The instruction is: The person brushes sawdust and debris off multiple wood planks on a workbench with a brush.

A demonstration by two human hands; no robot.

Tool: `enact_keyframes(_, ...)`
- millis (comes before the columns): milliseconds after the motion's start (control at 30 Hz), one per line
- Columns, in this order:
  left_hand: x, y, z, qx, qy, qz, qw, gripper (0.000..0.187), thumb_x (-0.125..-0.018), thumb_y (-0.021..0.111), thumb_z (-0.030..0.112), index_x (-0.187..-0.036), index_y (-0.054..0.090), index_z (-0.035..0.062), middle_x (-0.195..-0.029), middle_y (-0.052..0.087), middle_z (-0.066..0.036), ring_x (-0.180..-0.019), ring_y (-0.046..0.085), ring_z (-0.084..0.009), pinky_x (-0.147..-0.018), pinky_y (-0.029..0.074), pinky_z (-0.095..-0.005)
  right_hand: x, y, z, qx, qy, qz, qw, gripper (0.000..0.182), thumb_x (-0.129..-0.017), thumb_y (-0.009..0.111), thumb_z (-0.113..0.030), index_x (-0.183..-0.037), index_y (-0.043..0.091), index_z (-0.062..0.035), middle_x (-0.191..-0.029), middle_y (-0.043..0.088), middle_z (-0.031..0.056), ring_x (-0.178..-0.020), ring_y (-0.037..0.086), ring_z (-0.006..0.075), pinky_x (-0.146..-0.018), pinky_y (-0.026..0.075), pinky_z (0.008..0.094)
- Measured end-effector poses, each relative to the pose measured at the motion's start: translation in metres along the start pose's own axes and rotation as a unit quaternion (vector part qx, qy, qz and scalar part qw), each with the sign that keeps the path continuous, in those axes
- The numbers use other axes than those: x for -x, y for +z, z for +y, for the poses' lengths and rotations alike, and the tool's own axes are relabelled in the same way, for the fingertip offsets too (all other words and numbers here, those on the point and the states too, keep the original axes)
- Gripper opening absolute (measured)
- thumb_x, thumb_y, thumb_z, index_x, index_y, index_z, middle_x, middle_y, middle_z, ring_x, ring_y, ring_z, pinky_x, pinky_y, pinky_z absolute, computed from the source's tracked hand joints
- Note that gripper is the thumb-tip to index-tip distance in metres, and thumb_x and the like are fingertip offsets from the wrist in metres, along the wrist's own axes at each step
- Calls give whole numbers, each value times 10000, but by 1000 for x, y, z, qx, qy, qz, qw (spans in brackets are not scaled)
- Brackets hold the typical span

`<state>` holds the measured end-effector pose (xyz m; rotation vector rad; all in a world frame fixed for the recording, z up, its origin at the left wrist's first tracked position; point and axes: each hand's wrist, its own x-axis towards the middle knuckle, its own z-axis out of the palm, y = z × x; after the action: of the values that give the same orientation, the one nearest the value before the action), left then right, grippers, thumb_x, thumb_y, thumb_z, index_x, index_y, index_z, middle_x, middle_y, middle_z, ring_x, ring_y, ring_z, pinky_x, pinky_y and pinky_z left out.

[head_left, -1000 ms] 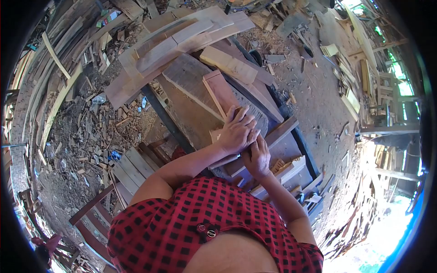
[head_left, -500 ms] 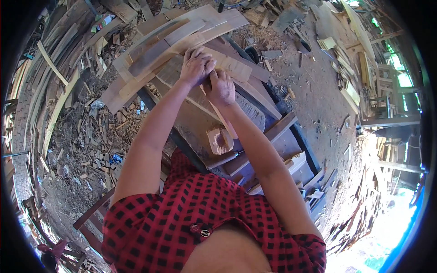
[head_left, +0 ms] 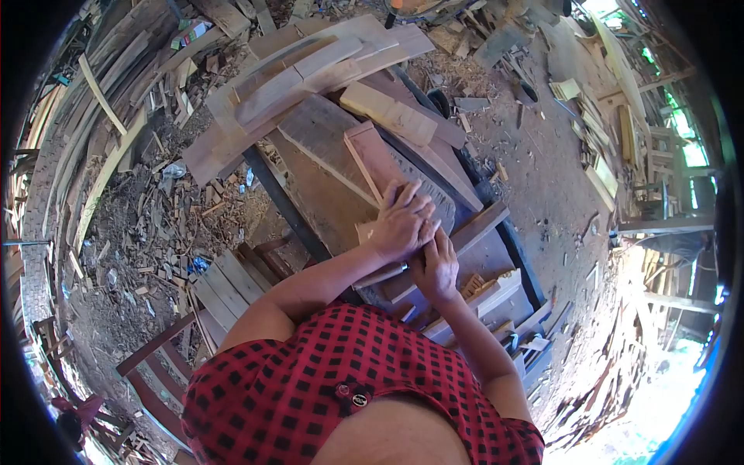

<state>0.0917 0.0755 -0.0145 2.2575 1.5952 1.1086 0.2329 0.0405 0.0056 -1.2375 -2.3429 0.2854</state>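
Observation:
A reddish board lies lengthwise on a wide grey plank on the workbench. Over the board's near end is my left hand, its fingers curled downward. Just below and to the right, my right hand touches it, fingers bent and pressed together. Whatever is under both hands is hidden. A pale hollowed block shows only in part beside my left hand. Close to my left wrist is a wooden handle.
Curved boards are stacked across the bench's far end, beside a yellowish block. A crosspiece and wooden pieces lie on the right. A slatted wooden piece stands at left. Offcuts and shavings cover the ground.
Both hands have moved back toward my body, from the reddish board's far end to its near end. The board's far part is uncovered, and the hollowed block is now mostly hidden.

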Motion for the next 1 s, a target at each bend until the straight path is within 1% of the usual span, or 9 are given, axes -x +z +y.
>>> enact_keyframes(100,-11,-5,-22,14,0,20,1000,334,-847,510,321,-955,645,36,-1087,584,-99,-1221,386,-316,-1033,192,-518,-24,9,-3,4,9,-9,1000,484,-707,625,-106,-1154,519,49,-1192,490,266,-1046,525,420,-883,446,447)
enact_keyframes(167,-31,-16,-53,-32,3,21,999,246,-823,543,278,-927,632,74,-1051,585,-68,-1191,405,-307,-997,256,-505,-58,26,-4,-11,-12,-16,1000,469,-712,624,-109,-1140,521,54,-1186,493,264,-1042,527,418,-880,447,442)
enact_keyframes(200,-40,-19,-74,-72,17,66,995,190,-806,559,268,-884,624,106,-1003,581,-45,-1164,423,-293,-982,277,-499,-81,39,-4,-12,-24,-12,1000,517,-720,624,-110,-1201,490,25,-1194,496,260,-1048,523,421,-880,446,442)
enact_keyframes(333,-83,-42,-154,-106,-40,39,993,270,-871,498,337,-963,646,130,-1103,602,-18,-1210,413,-237,-1020,254,-466,-168,85,-14,-21,-41,30,999,426,-730,625,-153,-1108,514,8,-1044,530,221,-919,546,392,-795,462,447)
enact_keyframes(467,-96,-46,-185,-98,-18,6,995,314,-899,458,356,-989,651,125,-1132,604,-16,-1234,397,-225,-1041,228,-455,-190,95,-23,0,-4,42,999,403,-726,631,-164,-1078,524,1,-998,531,202,-910,545,381,-792,459,441)
enact_keyframes(533,-92,-42,-179,-114,-20,48,992,296,-890,465,336,-983,655,128,-1120,610,-13,-1218,408,-221,-1037,229,-444,-183,92,-21,-3,-8,26,1000,409,-721,637,-168,-1079,526,-4,-997,532,198,-918,543,379,-802,453,443)
enact_keyframes(733,-48,-30,-93,-129,33,21,991,235,-855,506,321,-939,646,151,-1049,601,-10,-1187,424,-250,-1011,251,-448,-96,53,-12,-21,-18,34,999,370,-735,631,-155,-1055,537,6,-1046,542,220,-926,551,389,-782,463,448)
enact_keyframes(867,-6,-12,-19,-65,22,11,998,282,-844,518,335,-934,640,97,-1058,586,-48,-1197,410,-291,-1017,236,-483,-16,19,-5,13,-41,43,998,450,-728,626,-117,-1139,525,36,-1159,511,256,-1001,535,413,-848,451,442)
enact_keyframes(1000,12,-3,6,-16,10,65,998,320,-826,529,327,-913,641,40,-1031,592,-94,-1200,395,-307,-1028,213,-490,13,2,-7,32,-22,9,999,506,-720,626,-104,-1189,505,40,-1190,496,269,-1037,526,422,-873,444,442)
